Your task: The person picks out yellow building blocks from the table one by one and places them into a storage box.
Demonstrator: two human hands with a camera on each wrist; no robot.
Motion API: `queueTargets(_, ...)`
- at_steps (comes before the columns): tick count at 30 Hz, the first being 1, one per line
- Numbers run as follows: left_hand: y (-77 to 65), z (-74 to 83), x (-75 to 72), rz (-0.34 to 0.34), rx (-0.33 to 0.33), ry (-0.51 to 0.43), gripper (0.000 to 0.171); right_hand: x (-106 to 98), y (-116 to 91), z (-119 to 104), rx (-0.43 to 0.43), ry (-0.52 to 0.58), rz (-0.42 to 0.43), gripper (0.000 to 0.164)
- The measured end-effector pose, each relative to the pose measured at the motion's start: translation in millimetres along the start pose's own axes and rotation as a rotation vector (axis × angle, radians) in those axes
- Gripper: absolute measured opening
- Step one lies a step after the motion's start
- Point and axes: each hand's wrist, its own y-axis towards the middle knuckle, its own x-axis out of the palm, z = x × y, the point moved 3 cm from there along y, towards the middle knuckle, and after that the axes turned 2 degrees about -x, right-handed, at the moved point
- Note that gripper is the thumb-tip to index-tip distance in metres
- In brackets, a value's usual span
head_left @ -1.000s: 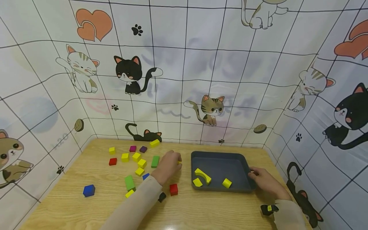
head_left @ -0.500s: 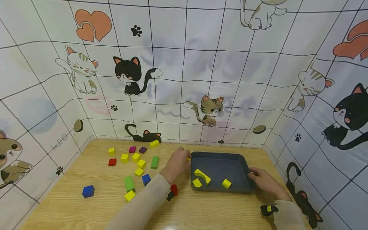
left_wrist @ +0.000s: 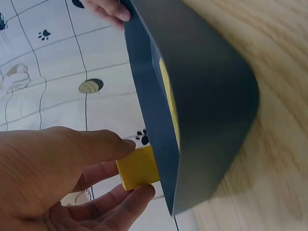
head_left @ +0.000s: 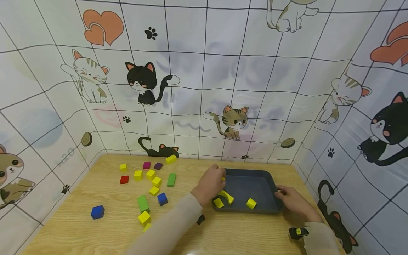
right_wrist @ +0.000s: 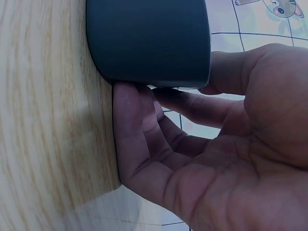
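Note:
In the head view my left hand (head_left: 210, 185) is over the left side of a dark grey tray (head_left: 248, 172). It pinches a yellow block (left_wrist: 138, 167) between thumb and fingertips, right at the tray's rim in the left wrist view. My right hand (head_left: 297, 202) grips the tray's right edge, thumb at the rim and fingers against the outer wall (right_wrist: 149, 43). Inside the tray lie a yellow arch block (head_left: 228, 199), a small yellow block (head_left: 218, 203) and another yellow block (head_left: 251, 203). The left hand partly hides the arch.
Left of the tray, loose blocks are scattered on the wooden table (head_left: 118, 230): several yellow cubes (head_left: 144, 218), green blocks (head_left: 143, 204), blue blocks (head_left: 97, 212), a red block (head_left: 124, 179) and purple ones (head_left: 158, 165). A cat-print curtain (head_left: 191, 88) surrounds the table.
My left hand has moved right with the yellow block, from the table to over the tray's left side. Its sleeve now covers the red block near the tray. The right hand stays on the tray.

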Motion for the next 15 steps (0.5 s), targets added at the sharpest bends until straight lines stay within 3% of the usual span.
queueTargets(15, -1.3, 34.5, 27.0, -0.072, 0.046, 0.053, 0.017, -1.1, -1.5, -2.0, -0.014, -0.023, -0.003, 0.049)
